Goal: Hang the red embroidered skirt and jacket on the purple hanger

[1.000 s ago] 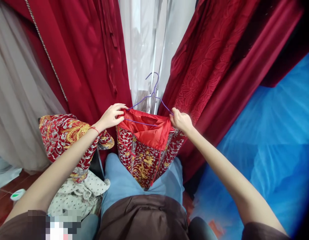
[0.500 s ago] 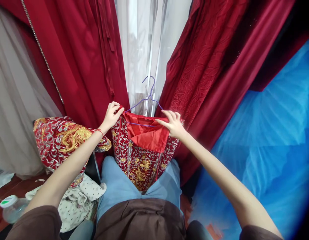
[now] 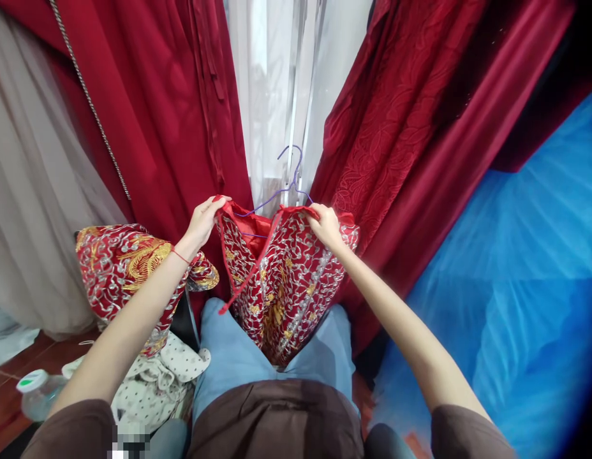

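A red embroidered garment (image 3: 296, 268) with silver and gold stitching hangs in front of my lap, its smooth red lining showing at the open top. My left hand (image 3: 205, 218) is closed on the left end of its top edge. On the right, my right hand (image 3: 325, 224) pinches the same edge, fingers over the front panel. Between the hands a purple wire hanger (image 3: 295, 185) rises out of the top, its hook upward and its lower bar partly inside. A thin red tie (image 3: 243, 287) dangles from the front opening.
Another gold-and-silver embroidered red garment (image 3: 126, 268) lies left, above dotted white cloth (image 3: 152, 382). A clear bottle with a white-green cap (image 3: 32, 381) stands lower left. Dark red drapes (image 3: 166, 108), white sheer fabric (image 3: 262, 76) and blue tulle (image 3: 525, 274) surround me.
The right front panel has swung across the opening, covering much of the red lining and bringing the red tie into view. Both hands stay on the top edge; my right hand's fingers have closed more.
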The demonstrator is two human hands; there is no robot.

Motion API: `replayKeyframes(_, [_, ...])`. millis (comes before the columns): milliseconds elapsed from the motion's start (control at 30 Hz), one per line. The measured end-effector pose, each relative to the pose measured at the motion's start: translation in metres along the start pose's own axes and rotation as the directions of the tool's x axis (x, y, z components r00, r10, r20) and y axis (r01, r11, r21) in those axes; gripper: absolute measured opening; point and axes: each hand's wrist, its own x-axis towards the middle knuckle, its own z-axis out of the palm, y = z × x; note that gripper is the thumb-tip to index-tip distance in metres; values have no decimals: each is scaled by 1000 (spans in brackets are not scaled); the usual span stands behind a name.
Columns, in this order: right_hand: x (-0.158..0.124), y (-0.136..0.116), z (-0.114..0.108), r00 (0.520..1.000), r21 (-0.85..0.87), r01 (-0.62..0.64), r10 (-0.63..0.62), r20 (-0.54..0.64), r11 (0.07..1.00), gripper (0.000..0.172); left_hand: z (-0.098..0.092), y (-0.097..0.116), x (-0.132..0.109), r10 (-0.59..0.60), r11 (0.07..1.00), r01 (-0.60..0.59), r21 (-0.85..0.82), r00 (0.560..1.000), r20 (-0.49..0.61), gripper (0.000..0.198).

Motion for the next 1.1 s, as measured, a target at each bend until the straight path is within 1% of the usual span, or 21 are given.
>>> replayKeyframes(67, [5, -4, 1, 1000, -55, -14, 14, 7, 998, 26, 7, 8, -8, 130, 979, -145, 146, 986, 107, 40])
replayKeyframes(133, [8, -6, 1, 1000, -101, -19, 21, 19, 995, 28, 16, 15, -17, 258, 907, -321, 274, 935, 242, 38])
replayKeyframes(200, [8, -8, 1, 998, -128, -49, 52, 21, 991, 30, 24, 18, -24, 342, 786, -489, 379, 854, 393, 37])
replayKeyframes(233, [7, -8, 1, 997, -133, -65, 69, 20, 989, 30, 26, 19, -26, 361, 700, -572, 428, 800, 479, 37])
replayKeyframes(300, [6, -9, 1, 997, -122, -72, 76, 27, 990, 29, 29, 19, -26, 346, 493, -723, 484, 674, 653, 37])
replayKeyframes(333, [5, -8, 1, 997, -100, -52, 57, 43, 994, 26, 28, 19, -25, 319, 397, -775, 492, 619, 718, 36])
replayKeyframes(367, [5, -8, 0, 997, -57, -12, 16, 72, 998, 22, 26, 19, -23, 300, 319, -801, 506, 592, 748, 36])
replayKeyframes(400, [4, -8, 0, 993, 12, 45, -46, 110, 999, 19, 23, 20, -21, 302, 263, -797, 544, 603, 738, 36])
replayKeyframes(433, [4, -8, 0, 982, 104, 110, -124, 142, 989, 18, 19, 20, -19, 325, 226, -759, 611, 650, 687, 36])
replayKeyframes(467, [4, -7, 0, 965, 204, 170, -204, 162, 964, 22, 16, 21, -17, 364, 210, -686, 696, 716, 596, 36])
replayKeyframes(500, [4, -7, 0, 948, 295, 219, -275, 164, 930, 26, 12, 20, -16, 407, 214, -587, 781, 780, 475, 36])
replayKeyframes(533, [4, -7, 0, 933, 363, 254, -326, 154, 897, 30, 9, 20, -17, 440, 235, -479, 846, 828, 347, 36])
replayKeyframes(567, [4, -7, 0, 922, 402, 278, -360, 143, 872, 32, 7, 18, -18, 457, 263, -383, 886, 858, 235, 35])
replayKeyframes(600, [3, -6, 0, 915, 416, 293, -379, 139, 861, 32, 6, 16, -20, 458, 290, -310, 905, 876, 153, 35])
replayKeyframes(633, [2, -6, 0, 910, 411, 300, -387, 146, 861, 32, 6, 14, -22, 450, 313, -259, 914, 888, 98, 35])
replayKeyframes(667, [1, -6, 0, 908, 397, 301, -388, 159, 867, 32, 7, 13, -25, 438, 327, -228, 917, 896, 67, 35])
replayKeyframes(733, [-1, -7, 1, 914, 361, 283, -364, 180, 889, 29, 8, 12, -29, 413, 336, -202, 920, 909, 49, 36])
replayKeyframes(833, [-2, -6, 0, 934, 326, 241, -310, 179, 914, 19, 5, 13, -26, 368, 315, -201, 928, 927, 75, 36])
replayKeyframes(933, [-2, -6, -2, 929, 335, 245, -320, 188, 910, 16, -10, 12, -12, 263, 296, -222, 929, 954, 144, 35])
replayKeyframes(1033, [0, -7, -3, 899, 394, 268, -376, 226, 879, 16, -30, 8, 6, 99, 315, -214, 925, 976, 192, 37])
replayKeyframes(1100, [4, -9, -2, 880, 435, 265, -400, 256, 860, 17, -40, 5, 14, 27, 311, -196, 930, 980, 197, 40])
